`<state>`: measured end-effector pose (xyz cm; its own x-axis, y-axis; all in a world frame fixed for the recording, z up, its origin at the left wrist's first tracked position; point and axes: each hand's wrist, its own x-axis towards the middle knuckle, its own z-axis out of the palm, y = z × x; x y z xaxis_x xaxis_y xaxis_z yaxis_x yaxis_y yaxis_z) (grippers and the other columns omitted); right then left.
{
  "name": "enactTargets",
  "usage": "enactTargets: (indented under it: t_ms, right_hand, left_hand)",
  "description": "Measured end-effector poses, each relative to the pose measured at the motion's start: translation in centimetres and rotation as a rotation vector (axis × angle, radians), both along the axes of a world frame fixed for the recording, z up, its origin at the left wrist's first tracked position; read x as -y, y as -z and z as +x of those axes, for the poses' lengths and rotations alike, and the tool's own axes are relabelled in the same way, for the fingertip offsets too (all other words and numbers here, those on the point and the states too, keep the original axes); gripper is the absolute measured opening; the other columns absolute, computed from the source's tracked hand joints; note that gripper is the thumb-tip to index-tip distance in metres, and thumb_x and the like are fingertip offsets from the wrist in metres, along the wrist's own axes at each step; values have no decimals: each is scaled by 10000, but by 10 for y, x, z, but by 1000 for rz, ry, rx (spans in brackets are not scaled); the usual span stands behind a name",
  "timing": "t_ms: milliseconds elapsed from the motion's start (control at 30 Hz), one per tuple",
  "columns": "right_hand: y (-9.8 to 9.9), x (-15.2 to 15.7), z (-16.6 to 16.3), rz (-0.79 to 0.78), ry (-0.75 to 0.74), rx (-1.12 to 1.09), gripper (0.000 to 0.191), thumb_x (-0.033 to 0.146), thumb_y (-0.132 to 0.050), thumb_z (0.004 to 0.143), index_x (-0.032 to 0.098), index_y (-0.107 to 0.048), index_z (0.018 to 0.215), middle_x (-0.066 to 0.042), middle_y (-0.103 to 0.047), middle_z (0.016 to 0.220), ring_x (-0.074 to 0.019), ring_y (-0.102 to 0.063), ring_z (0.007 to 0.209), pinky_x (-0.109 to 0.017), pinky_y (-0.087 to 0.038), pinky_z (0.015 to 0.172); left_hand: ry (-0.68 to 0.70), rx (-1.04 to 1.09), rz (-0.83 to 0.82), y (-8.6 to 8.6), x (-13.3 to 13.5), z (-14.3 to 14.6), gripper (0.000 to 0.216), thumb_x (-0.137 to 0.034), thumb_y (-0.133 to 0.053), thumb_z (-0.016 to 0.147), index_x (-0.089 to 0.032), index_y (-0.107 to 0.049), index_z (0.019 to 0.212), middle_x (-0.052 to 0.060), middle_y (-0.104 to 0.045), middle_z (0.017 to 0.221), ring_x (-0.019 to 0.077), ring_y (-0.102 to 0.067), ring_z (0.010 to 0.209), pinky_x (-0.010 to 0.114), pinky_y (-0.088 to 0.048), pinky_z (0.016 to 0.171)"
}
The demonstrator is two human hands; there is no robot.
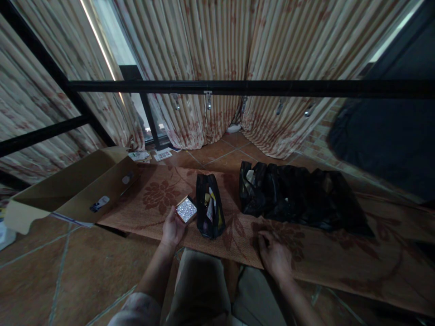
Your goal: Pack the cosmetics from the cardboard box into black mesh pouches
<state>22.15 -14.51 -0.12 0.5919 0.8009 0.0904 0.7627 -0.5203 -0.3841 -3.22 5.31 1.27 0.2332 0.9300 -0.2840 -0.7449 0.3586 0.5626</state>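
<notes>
My left hand (172,228) grips a small square compact with a glittery silver lid (186,210), held just left of an upright black mesh pouch (210,206) that shows yellow and white items inside. My right hand (274,257) rests palm down on the patterned mat (156,199), its fingers curled loosely and nothing visible in them. It lies a little in front of a row of black pouches (299,197) lined up on the mat to the right.
An open cardboard box (73,190) lies at the left on the tiled floor. A black metal rail (238,87) crosses overhead in front of striped curtains. A dark bag (384,136) hangs at the right. Papers (149,155) lie by the curtain.
</notes>
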Motion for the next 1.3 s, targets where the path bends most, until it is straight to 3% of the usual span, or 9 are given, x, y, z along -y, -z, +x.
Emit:
enactTargets:
  t_ms: [433,767,1000,1300]
  right_hand:
    - [1,0,-1,21,1,-8,275,324,-385,900,253,-631,1002,-6,-622,981,-100,-566,672,-227,-341,606]
    - [0,0,0,29,2,6,266,313,-403,893,247,-634,1006,-18,-616,1027,-104,-586,717,-221,-355,616]
    - [0,0,0,37,-23,4,281,312,-389,892,246,-637,1005,-19,-621,1020,-112,-583,738,-226,-354,620]
    - [0,0,0,32,-15,10,264,322,-402,891,252,-633,996,-15,-620,996,-106,-572,706,-215,-348,596]
  left_hand:
    - [31,-11,-6,-6,3,2,318,-309,-458,884,-90,-625,1042,128,-698,981,213,-649,948,368,-460,937]
    - [-16,-2,-64,-15,5,4,242,-278,-459,885,-146,-647,959,68,-716,869,179,-663,889,295,-489,885]
    - [8,-9,-32,-10,4,3,269,-296,-451,886,-125,-640,974,99,-708,933,202,-657,920,358,-479,916]
    - [20,12,-21,-7,2,2,270,-296,-454,888,-119,-645,961,104,-706,946,181,-662,889,315,-482,906]
